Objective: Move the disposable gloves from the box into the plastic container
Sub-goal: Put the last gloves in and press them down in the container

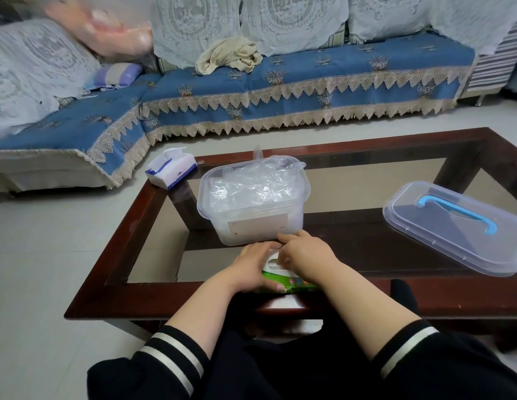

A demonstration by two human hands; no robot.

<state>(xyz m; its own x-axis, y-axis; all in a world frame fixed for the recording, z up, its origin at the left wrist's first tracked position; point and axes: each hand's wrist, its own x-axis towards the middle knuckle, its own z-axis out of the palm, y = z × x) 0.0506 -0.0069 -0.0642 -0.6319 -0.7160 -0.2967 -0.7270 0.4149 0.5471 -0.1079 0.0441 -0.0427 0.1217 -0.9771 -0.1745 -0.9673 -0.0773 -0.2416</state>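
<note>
Hands on the green glove box [283, 282] at the table's [130, 226] near edge: left hand [256, 264] grips its side, right hand [305, 252] pinches at the opening. Clear gloves [251, 189] fill the plastic container [251, 223] just behind; lid [453, 226] lies right.

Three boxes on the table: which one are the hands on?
The green glove box at the near edge; the tissue box and the clear container sit beyond, untouched.
</note>
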